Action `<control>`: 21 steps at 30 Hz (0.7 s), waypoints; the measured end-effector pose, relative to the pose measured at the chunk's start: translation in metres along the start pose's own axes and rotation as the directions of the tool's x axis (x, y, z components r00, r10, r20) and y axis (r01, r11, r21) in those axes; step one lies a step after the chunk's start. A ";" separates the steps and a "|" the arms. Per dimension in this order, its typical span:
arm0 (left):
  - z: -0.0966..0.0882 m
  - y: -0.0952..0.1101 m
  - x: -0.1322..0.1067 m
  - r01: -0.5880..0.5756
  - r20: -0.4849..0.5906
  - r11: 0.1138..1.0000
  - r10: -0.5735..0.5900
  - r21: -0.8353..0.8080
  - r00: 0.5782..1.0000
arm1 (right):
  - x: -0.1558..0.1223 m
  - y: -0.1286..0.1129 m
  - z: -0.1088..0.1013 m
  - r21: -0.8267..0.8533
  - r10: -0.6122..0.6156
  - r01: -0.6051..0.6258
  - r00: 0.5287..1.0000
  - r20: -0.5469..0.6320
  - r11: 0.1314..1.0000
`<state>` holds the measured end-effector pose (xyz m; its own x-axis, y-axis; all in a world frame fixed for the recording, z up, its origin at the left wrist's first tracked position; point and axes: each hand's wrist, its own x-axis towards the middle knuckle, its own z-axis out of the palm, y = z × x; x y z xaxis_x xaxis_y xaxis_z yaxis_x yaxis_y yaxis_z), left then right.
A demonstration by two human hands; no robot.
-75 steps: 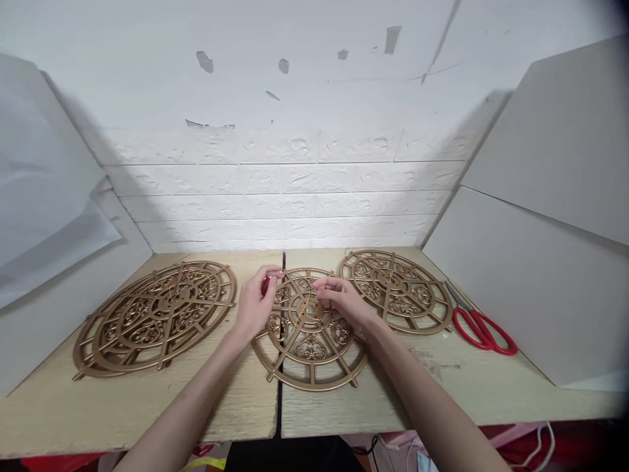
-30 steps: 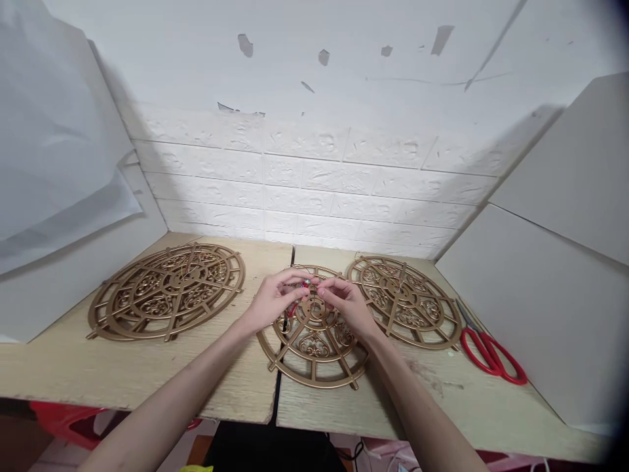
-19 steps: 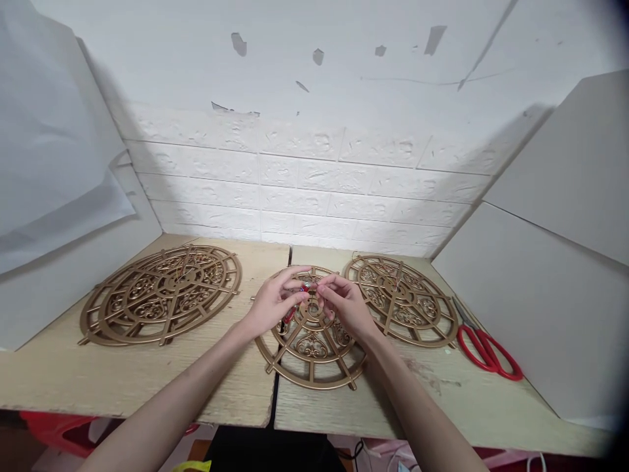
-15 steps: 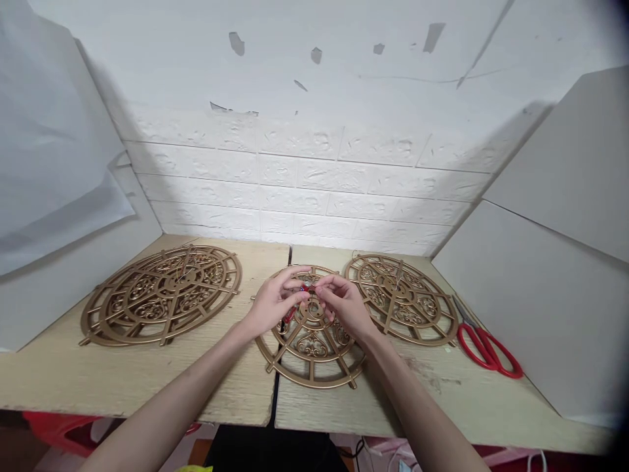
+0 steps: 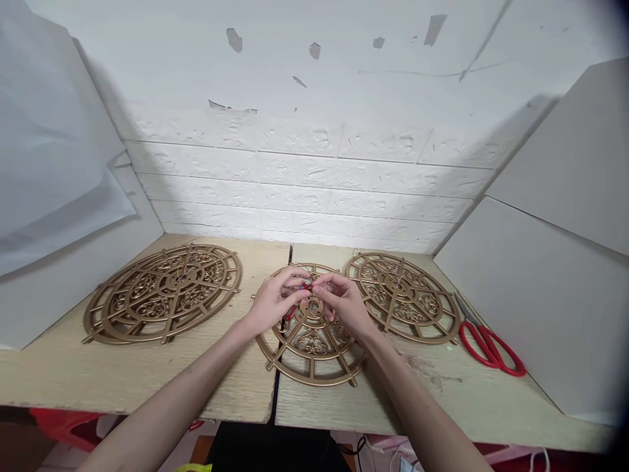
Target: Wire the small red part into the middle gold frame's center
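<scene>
My left hand (image 5: 278, 298) is closed, its thumb and fingertips pinching a small silver piece with red and blue parts (image 5: 306, 284). Against that piece's right side, the thumb and index finger of my right hand (image 5: 344, 305) are pressed together; what lies between them is too small to make out. A thin wire-like strand curves near the fingertips. Both hands are above the middle gold openwork wheel (image 5: 312, 379), a round frame with spokes and scrollwork. Below my left fingers shows a red thing (image 5: 289, 314), partly hidden, kind unclear.
Stacked gold wheels (image 5: 164, 337) lie at the left, and another gold wheel (image 5: 417, 337) lies at the right, thin strands at their centres. Red-handled scissors (image 5: 491, 347) rest by the right white panel (image 5: 555, 295). A dark gap (image 5: 274, 400) splits the tabletop. Behind stands a white brick-patterned wall (image 5: 314, 177).
Both hands keep nearly the same pose over the middle wheel. The fingertips have shifted slightly around the small piece, showing more of its silver and blue. The whole view has moved a little.
</scene>
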<state>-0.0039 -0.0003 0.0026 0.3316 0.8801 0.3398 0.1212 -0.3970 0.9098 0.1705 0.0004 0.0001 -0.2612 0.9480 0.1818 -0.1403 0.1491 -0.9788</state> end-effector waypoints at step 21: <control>0.000 -0.007 0.001 0.002 0.024 0.999 0.000 -0.052 1.000 | 0.000 -0.002 -0.004 0.140 0.042 -0.042 0.999 0.004 0.989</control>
<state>-0.0039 0.0034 -0.0032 0.3539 0.8737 0.3337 0.0731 -0.3816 0.9214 0.1744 0.0015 0.0020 -0.2705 0.9524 0.1409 -0.2615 0.0682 -0.9628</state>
